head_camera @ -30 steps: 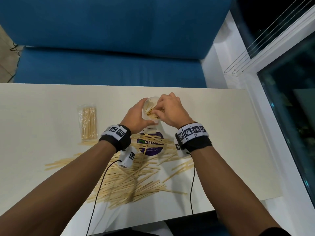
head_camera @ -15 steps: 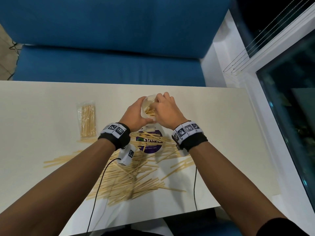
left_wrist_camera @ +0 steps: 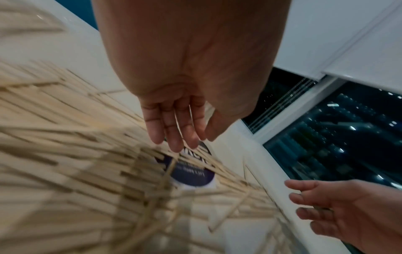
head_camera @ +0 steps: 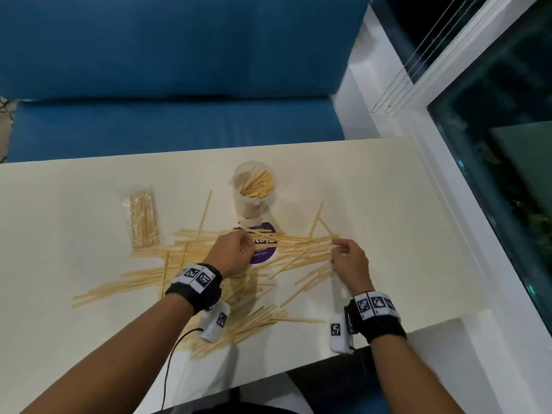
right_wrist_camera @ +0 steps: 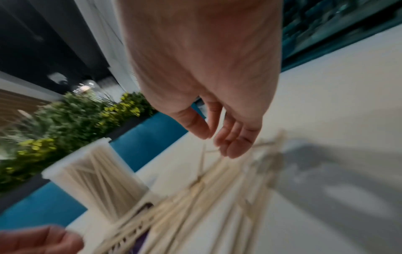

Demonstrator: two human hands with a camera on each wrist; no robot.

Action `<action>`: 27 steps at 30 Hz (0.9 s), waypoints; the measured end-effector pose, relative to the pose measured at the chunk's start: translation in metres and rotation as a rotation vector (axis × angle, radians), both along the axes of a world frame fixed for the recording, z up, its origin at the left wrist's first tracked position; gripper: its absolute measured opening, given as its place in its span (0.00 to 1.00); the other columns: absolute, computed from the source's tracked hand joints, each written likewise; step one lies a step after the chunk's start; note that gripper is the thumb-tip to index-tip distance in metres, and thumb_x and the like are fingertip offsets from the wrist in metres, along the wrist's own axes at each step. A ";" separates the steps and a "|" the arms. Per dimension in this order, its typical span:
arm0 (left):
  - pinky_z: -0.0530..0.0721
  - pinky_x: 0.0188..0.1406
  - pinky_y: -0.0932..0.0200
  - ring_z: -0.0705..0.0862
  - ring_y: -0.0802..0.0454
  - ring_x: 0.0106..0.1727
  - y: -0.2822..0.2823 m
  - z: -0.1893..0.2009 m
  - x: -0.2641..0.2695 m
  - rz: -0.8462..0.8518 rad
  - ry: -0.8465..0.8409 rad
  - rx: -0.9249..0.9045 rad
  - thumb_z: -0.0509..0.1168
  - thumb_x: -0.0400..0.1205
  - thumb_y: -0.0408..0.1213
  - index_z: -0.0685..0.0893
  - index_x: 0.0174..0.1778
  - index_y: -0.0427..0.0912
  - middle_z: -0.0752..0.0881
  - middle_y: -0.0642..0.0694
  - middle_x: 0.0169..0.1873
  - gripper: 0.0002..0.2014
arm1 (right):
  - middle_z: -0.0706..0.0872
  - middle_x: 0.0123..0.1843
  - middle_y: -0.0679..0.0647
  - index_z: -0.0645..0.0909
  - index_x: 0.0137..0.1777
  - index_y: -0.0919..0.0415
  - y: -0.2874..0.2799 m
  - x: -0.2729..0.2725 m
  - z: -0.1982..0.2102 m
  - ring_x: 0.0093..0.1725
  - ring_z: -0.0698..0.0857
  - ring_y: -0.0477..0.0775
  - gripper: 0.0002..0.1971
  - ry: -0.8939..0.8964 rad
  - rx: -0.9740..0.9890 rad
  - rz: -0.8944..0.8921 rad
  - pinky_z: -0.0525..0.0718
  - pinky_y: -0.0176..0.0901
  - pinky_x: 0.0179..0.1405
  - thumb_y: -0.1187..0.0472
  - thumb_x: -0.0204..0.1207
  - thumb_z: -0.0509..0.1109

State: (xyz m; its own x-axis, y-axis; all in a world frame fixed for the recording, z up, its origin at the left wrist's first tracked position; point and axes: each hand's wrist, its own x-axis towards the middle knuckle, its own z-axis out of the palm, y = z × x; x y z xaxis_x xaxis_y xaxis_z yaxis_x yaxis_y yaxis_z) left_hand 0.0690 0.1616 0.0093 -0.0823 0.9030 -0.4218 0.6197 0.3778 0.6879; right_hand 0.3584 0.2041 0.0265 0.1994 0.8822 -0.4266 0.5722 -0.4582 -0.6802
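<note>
A clear plastic jar (head_camera: 249,207) (right_wrist_camera: 95,171) stands upright on the cream table (head_camera: 373,204) with a bunch of thin wooden sticks inside. Many loose sticks (head_camera: 209,282) (left_wrist_camera: 65,154) (right_wrist_camera: 195,197) lie scattered in front of it, some across a round purple disc (head_camera: 264,253) (left_wrist_camera: 193,177). My left hand (head_camera: 243,245) (left_wrist_camera: 180,137) hovers over the sticks at the disc's left edge, fingers straight and relaxed, holding nothing. My right hand (head_camera: 339,248) (right_wrist_camera: 217,142) is at the right end of the pile, fingers loosely extended by the stick tips.
A sealed clear packet of sticks (head_camera: 143,218) lies on the table's left. A blue sofa (head_camera: 179,70) runs behind the far edge. A white sill and dark window (head_camera: 493,144) border the right side. The table's near edge is under my wrists.
Both hands have let go of the jar and drawn back toward me, spreading apart over the loose sticks. The jar now stands alone with sticks in it.
</note>
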 end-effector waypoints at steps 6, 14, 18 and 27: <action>0.74 0.76 0.47 0.74 0.42 0.77 0.015 -0.022 0.053 -0.339 0.145 0.206 0.69 0.83 0.42 0.74 0.80 0.42 0.76 0.43 0.77 0.28 | 0.62 0.82 0.66 0.63 0.84 0.66 -0.018 0.011 -0.023 0.78 0.69 0.71 0.33 -0.168 -0.286 -0.304 0.75 0.57 0.72 0.66 0.79 0.68; 0.76 0.68 0.38 0.77 0.36 0.70 0.032 -0.033 0.076 -0.540 0.495 0.296 0.71 0.79 0.44 0.83 0.67 0.43 0.81 0.42 0.70 0.20 | 0.65 0.80 0.64 0.71 0.81 0.66 -0.014 -0.025 -0.030 0.75 0.76 0.69 0.28 -0.120 -0.231 -0.121 0.82 0.54 0.71 0.69 0.80 0.65; 0.81 0.61 0.41 0.81 0.36 0.63 0.018 -0.036 0.066 -0.474 0.345 0.367 0.70 0.79 0.37 0.86 0.63 0.38 0.85 0.40 0.62 0.17 | 0.73 0.80 0.64 0.74 0.82 0.64 -0.023 -0.048 -0.029 0.76 0.79 0.64 0.28 -0.016 -0.190 0.076 0.75 0.41 0.69 0.69 0.80 0.63; 0.81 0.56 0.45 0.79 0.42 0.56 -0.026 -0.033 0.034 -0.271 0.333 0.425 0.72 0.78 0.39 0.86 0.62 0.42 0.85 0.43 0.56 0.16 | 0.72 0.81 0.58 0.73 0.82 0.60 0.042 -0.034 -0.020 0.79 0.72 0.59 0.34 -0.152 0.087 0.225 0.73 0.48 0.77 0.79 0.76 0.59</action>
